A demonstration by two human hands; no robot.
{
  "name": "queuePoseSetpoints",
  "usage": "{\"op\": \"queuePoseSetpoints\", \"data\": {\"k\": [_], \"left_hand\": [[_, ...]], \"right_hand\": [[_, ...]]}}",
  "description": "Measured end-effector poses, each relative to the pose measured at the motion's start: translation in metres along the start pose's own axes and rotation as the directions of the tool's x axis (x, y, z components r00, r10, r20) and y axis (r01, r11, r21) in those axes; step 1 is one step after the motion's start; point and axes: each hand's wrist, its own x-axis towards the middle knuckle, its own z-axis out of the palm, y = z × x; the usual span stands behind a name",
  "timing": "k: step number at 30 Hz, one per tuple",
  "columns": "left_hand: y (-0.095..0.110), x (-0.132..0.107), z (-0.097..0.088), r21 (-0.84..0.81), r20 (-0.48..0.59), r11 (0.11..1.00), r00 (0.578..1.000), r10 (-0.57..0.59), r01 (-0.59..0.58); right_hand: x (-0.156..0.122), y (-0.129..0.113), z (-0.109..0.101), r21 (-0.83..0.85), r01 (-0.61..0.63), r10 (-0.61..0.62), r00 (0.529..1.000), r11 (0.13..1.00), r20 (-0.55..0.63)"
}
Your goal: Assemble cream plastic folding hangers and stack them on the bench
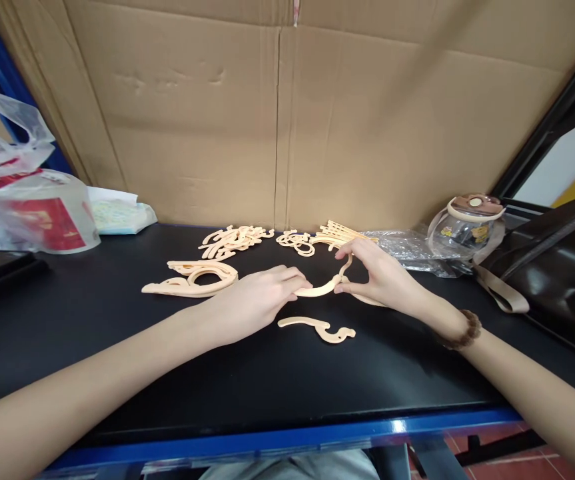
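Near the middle of the frame, just right of centre, I see a curved piece (320, 291) running roughly left to right, its long axis bowed downward and its right end bending up towards the top of the frame. It is pale cream, smooth and slender. The left hand (267, 293) pinches its left end with bunched fingers; the right hand (384, 273) grips the right end between thumb and fingers. Just below lies one loose hook (337, 335), its straighter arm pointing left and its curl to the right. Another pale strip (371, 301) shows partly under the right hand. Left of centre sits one group of nested pieces (187, 289), tips pointing left. Behind, three heaps (237, 240) line the back of the black table (207, 380), too tangled to count piece by piece.
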Motion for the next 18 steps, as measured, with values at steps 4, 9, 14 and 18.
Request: {"op": "queuePoseSetpoints", "data": {"k": [4, 9, 14, 18], "left_hand": [[-0.017, -0.002, 0.001, 0.044, -0.056, 0.998, 0.997, 0.055, -0.052], [-0.025, -0.001, 0.005, 0.105, -0.070, 0.994, 0.997, 0.041, -0.034], [-0.024, 0.001, 0.005, 0.100, -0.071, 0.991, 0.994, -0.088, 0.095], [-0.014, 0.001, 0.002, 0.112, -0.108, 0.937, 0.942, -0.318, 0.330]], "right_hand": [[-0.002, 0.005, -0.002, -0.127, -0.084, 0.088, 0.996, 0.988, 0.026], [-0.003, 0.007, 0.005, -0.003, -0.041, 0.041, 0.983, 0.999, 0.178], [-0.002, 0.000, 0.011, 0.133, 0.037, -0.073, 0.958, 0.990, 0.277], [-0.002, -0.009, 0.008, 0.109, 0.060, -0.087, 0.962, 0.992, 0.258]]}}
